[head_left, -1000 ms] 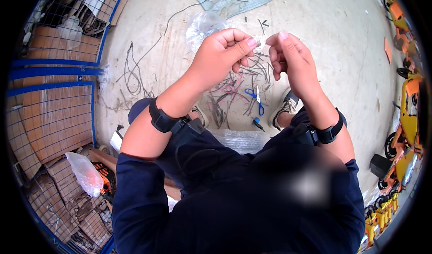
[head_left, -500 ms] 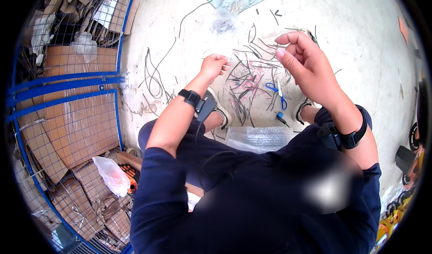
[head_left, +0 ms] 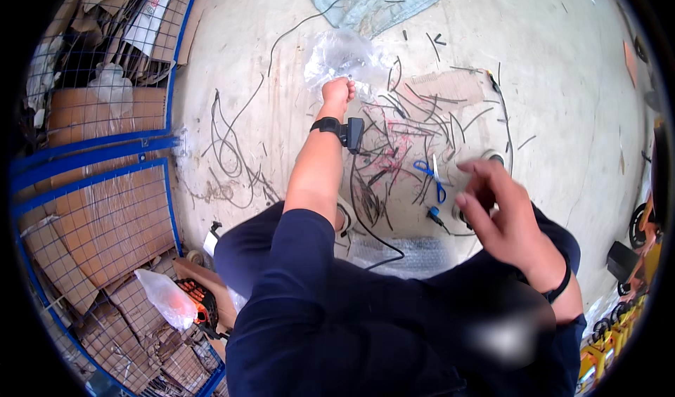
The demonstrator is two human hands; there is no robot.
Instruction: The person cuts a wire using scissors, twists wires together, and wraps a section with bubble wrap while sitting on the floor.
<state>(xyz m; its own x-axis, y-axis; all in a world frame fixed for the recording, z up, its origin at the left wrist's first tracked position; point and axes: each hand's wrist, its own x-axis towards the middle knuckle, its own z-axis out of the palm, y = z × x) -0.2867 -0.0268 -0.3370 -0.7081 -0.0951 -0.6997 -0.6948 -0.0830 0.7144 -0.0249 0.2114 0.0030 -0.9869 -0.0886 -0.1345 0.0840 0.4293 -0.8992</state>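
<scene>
My left hand (head_left: 339, 95) is stretched out with its fingers closed, at the near edge of a clear plastic bag (head_left: 337, 54) on the floor. Whatever the fist may hold is hidden. My right hand (head_left: 505, 218), a little blurred, hovers by my right knee with thumb and fingers apart and nothing between them. Closest to it lie blue-handled scissors (head_left: 441, 179) and a short black cable end with a blue connector (head_left: 436, 216). Cut pieces of black cable (head_left: 376, 126) and thin pink scraps (head_left: 399, 144) are strewn between my feet.
A grey-blue cloth (head_left: 387, 0) lies beyond the bag. Long black cable (head_left: 228, 154) loops on the left floor. Bubble wrap (head_left: 415, 253) sits before my lap. A blue wire cage (head_left: 91, 140) full of cardboard stands left. Yellow equipment (head_left: 601, 351) lines the lower right.
My left hand has reached forward to the plastic bag, its fingers now closed. My right hand has drawn back toward my right knee. The view has shifted slightly.
</scene>
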